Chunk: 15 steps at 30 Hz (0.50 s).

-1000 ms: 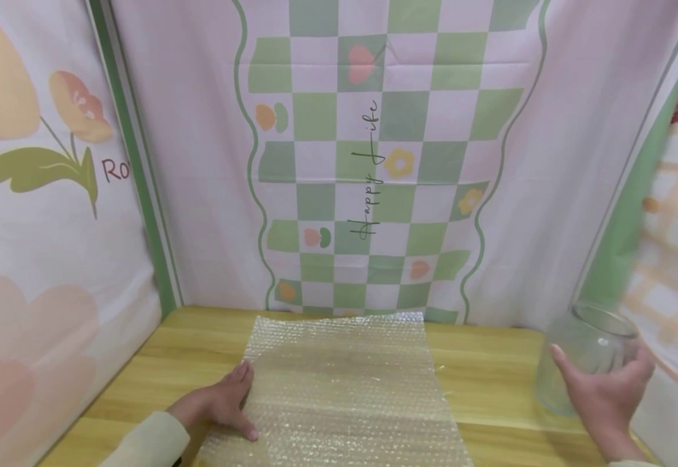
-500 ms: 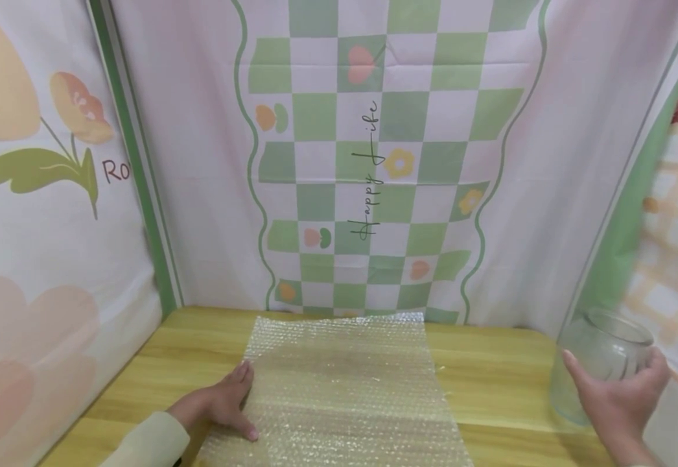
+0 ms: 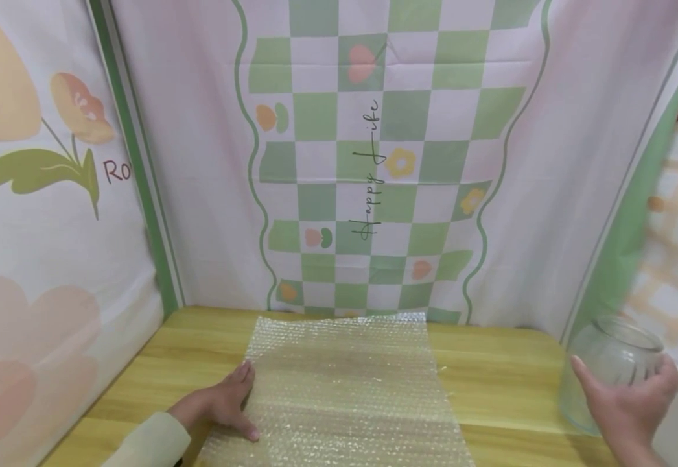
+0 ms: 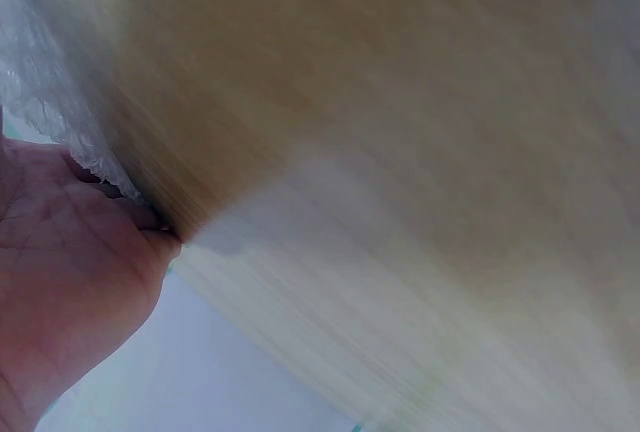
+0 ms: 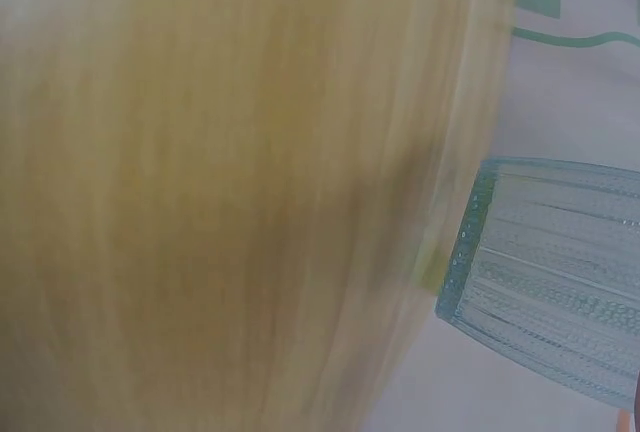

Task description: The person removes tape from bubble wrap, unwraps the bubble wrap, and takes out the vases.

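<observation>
A sheet of clear bubble wrap (image 3: 345,383) lies flat on the wooden table in the head view. My left hand (image 3: 231,399) rests at its left edge, fingers extended and thumb over the sheet. The left wrist view shows the palm of this hand (image 4: 70,272) low over the wood beside the wrap's crinkled edge (image 4: 60,102). At the far right, my right hand (image 3: 633,402) grips a clear glass jar (image 3: 590,370) around its side, with its open rim upward. In the right wrist view the ribbed jar (image 5: 555,272) shows its base end; the hand is almost wholly out of frame.
The yellow wooden table (image 3: 502,376) ends at a hanging cloth with green checks (image 3: 403,194). Printed cloth (image 3: 53,272) closes the left side, and another cloth (image 3: 677,259) hangs close behind the jar at right.
My right hand has carried the glass jar a little to the right and toward me. The left hand and the bubble wrap have stayed in place.
</observation>
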Motion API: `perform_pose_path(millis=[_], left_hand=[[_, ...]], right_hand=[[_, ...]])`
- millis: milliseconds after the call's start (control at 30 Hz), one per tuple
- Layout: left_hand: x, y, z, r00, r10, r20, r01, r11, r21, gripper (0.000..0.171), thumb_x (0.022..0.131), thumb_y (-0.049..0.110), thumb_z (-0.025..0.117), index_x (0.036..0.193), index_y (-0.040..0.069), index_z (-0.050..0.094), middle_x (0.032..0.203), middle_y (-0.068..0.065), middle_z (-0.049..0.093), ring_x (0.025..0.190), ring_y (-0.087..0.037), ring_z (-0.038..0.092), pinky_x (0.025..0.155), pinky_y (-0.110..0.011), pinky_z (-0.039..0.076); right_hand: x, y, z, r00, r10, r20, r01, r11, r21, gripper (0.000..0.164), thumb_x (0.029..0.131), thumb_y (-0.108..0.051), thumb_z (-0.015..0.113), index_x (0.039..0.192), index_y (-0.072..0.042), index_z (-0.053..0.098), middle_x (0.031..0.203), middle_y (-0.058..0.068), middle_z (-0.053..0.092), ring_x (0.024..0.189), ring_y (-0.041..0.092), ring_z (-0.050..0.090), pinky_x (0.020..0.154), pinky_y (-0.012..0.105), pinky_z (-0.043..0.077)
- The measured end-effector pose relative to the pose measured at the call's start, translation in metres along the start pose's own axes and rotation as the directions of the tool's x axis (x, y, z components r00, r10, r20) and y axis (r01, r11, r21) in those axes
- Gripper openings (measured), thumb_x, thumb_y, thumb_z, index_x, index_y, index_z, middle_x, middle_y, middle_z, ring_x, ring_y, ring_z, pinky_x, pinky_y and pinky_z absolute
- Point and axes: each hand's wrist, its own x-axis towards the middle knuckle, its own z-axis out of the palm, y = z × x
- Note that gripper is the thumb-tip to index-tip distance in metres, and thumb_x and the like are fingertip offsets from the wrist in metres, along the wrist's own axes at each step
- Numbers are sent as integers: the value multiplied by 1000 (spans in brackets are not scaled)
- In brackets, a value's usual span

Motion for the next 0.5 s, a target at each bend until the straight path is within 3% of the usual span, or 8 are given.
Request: perform_pose_path(millis=[500], left_hand=[[1,-2,1,1000,-4,6,4,1000,0,128,63,48,87,147,-16,14,153,-36,2,142,-47,3,115,-57,10]], right_hand=[[-2,9,-1,1000,1,4,-1,1000,-1,103,62,-10,89,146,-20,29,132,-10,31,124,14,34,111,26,24]])
